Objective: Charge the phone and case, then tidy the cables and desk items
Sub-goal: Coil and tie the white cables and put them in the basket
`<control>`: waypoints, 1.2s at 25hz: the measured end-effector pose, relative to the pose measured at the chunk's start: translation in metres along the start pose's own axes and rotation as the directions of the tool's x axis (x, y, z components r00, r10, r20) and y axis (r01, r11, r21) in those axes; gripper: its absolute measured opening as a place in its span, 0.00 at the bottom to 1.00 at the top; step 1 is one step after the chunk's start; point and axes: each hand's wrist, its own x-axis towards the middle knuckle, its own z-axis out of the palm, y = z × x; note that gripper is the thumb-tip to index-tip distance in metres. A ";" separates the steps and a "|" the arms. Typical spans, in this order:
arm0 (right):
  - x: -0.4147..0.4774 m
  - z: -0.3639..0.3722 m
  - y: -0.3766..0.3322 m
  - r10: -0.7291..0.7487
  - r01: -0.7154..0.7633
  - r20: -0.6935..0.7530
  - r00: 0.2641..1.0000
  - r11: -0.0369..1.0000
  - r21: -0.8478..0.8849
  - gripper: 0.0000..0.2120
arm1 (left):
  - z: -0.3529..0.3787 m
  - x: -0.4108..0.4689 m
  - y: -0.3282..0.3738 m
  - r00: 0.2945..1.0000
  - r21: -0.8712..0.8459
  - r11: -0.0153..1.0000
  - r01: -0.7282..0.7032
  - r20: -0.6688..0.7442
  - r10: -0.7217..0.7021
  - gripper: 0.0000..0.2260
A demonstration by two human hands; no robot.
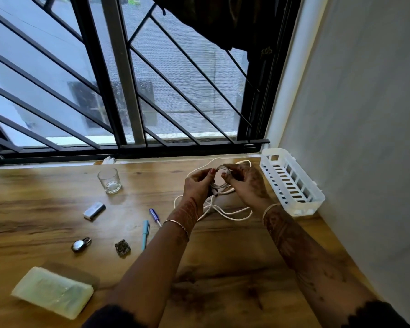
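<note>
Left hand [199, 183] and right hand [246, 183] pinch one white cable tangle [220, 185]; right of that grip sits one basket [301, 205], left of it one each of glass [109, 180], pen [145, 234], screwdriver [154, 215], padlock [80, 244] and clear case [52, 292].

Dim daylight from window [152, 79]; soft focus; wide-angle edge bowing.

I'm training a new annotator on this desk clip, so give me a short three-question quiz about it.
1. True or false: the left hand and right hand both hold the white cable.
2. The white basket sits: A in a hand; B beside the wall; C nearest the person.
3. Fill in: the glass stands ___ on the desk.
Key: 1 true; 2 B; 3 upright.
</note>
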 end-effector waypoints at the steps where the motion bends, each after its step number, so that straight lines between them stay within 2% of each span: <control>1: 0.001 -0.003 0.002 -0.020 0.019 -0.003 1.000 0.999 -0.032 0.13 | 0.003 0.001 -0.001 1.000 0.027 1.000 -0.014 0.007 0.013 0.11; 6: 0.008 -0.020 0.013 -0.111 0.087 -0.085 0.990 0.965 -0.246 0.10 | 0.023 0.007 -0.008 0.988 0.252 0.958 -0.139 0.105 0.115 0.11; 10: 0.016 -0.030 0.024 -0.097 0.063 -0.116 0.989 0.963 -0.263 0.12 | 0.039 0.009 -0.006 0.982 0.383 0.905 -0.187 0.079 0.170 0.05; 13: 0.022 -0.041 0.028 -0.098 0.059 -0.147 0.984 0.966 -0.250 0.11 | 0.056 0.012 -0.008 0.970 0.487 0.841 -0.235 0.058 0.237 0.05; 19: 0.031 -0.059 0.051 -0.070 0.056 -0.066 0.995 0.980 -0.192 0.10 | 0.090 0.026 -0.019 0.943 0.569 0.790 -0.227 -0.075 0.325 0.08; 21: 0.037 -0.069 0.063 -0.047 0.024 -0.104 0.993 0.977 -0.210 0.10 | 0.107 0.032 -0.025 0.963 0.502 0.843 -0.191 -0.072 0.261 0.10; 25: 0.060 -0.108 0.082 -0.037 -0.049 -0.235 0.971 0.936 -0.349 0.08 | 0.133 0.042 -0.029 0.999 0.249 0.967 0.054 -0.009 -0.054 0.15; 30: 0.107 -0.138 0.107 -0.025 -0.158 -0.304 0.952 0.813 -0.561 0.10 | 0.134 0.051 -0.036 0.987 0.171 0.973 0.153 -0.067 -0.143 0.15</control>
